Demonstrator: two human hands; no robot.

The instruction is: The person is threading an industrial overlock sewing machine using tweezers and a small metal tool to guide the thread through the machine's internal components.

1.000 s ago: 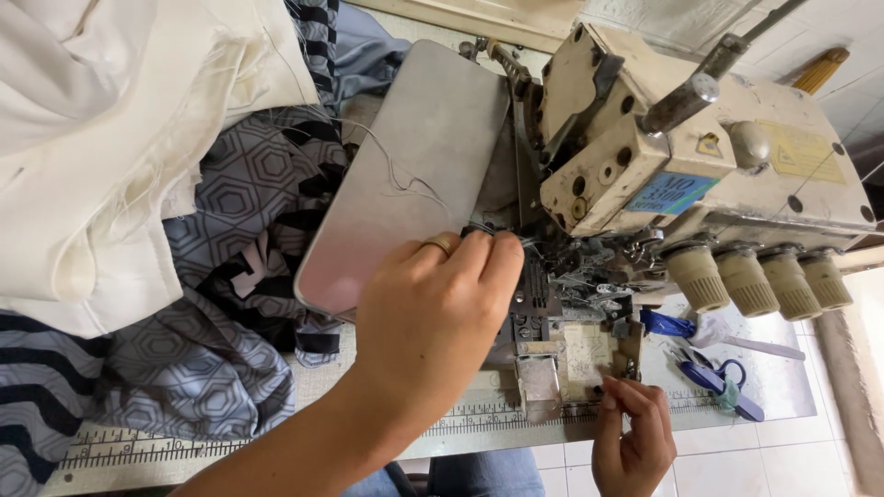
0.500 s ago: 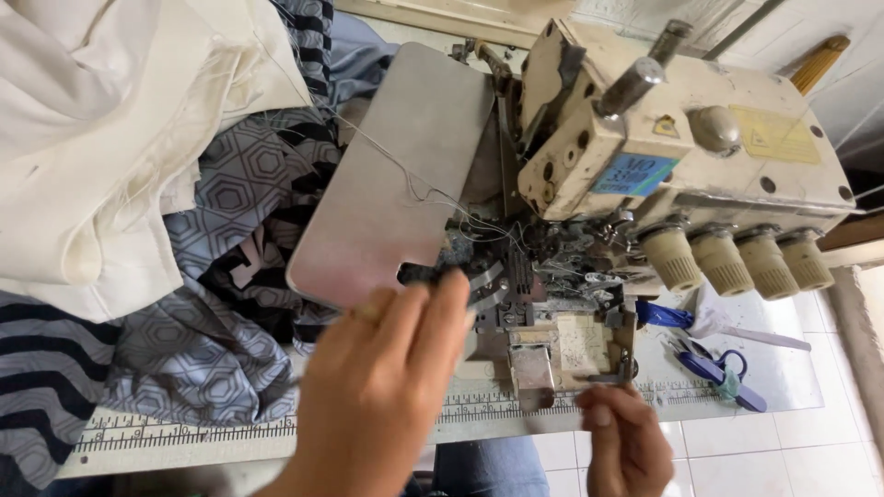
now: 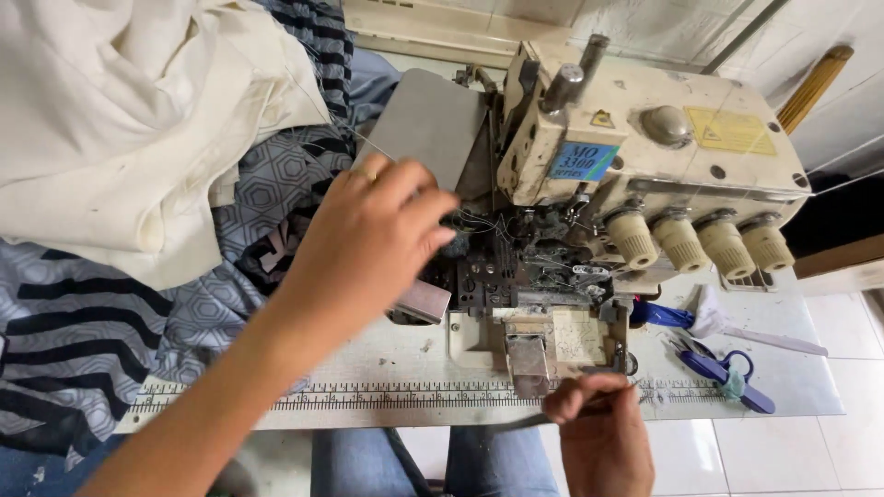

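Two hands work: the left hand (image 3: 373, 235), fingers loosely open, reaches the sewing machine (image 3: 635, 175); the right hand (image 3: 599, 433) pinches a thin, stiff tool (image 3: 529, 421) (probably tweezers, light, slippery).

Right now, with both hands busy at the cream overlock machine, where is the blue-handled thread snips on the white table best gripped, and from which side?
Take the blue-handled thread snips by the looped blue handle at its right end, coming from the table's open right side. It lies flat, its blades pointing left toward the cream overlock machine, so the handle end is probably the clearest. The right hand is nearest.
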